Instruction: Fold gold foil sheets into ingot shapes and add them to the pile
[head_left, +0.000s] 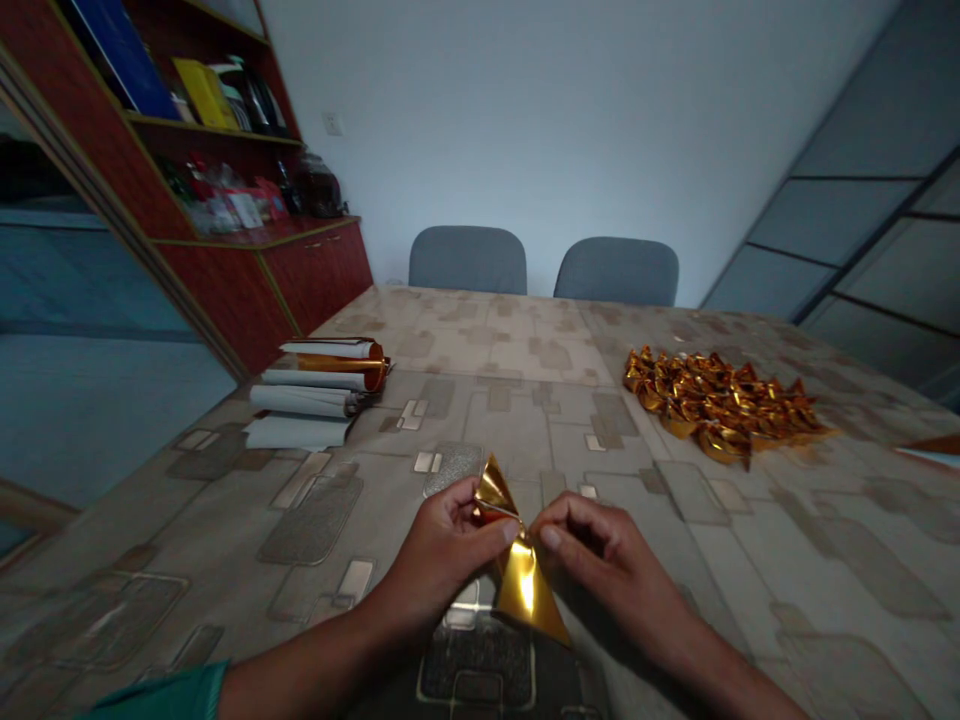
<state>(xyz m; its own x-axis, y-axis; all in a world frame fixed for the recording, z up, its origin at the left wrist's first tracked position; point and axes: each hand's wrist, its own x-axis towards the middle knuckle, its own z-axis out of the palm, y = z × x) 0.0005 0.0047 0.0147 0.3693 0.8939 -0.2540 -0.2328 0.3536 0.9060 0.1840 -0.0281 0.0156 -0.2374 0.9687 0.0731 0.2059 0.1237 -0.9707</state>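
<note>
While you work over the table (660, 560), L hand (442, 560) and R hand (615, 565) sit together near its near edge, both clamped on a piece of gold foil (523, 590). The foil is folded into two pointed ends, w/ a crease across the middle. L hand pinches the upper end; R hand grips close to the crease, from the other side. The lower end points down and toward you, shiny side up. You hold the foil above the table; can't tell if that lower tip touches the surface. A teal sleeve (165, 695) shows at the L forearm, and the R forearm is bare in view.

Far R on the table, approx level w/ the middle of the tabletop, lies a wide heap of folded foil pieces (720, 400), gold and crinkled, all bunched together. Far L on the table is a stack of white sheets (300, 432), w/ a foil roll (349, 365) on top, its gold edge showing. Past the far edge of the table stand two grey chairs (467, 260). Beyond its L corner is a red-brown cabinet (315, 275) w/ shelves of books and bottles.
</note>
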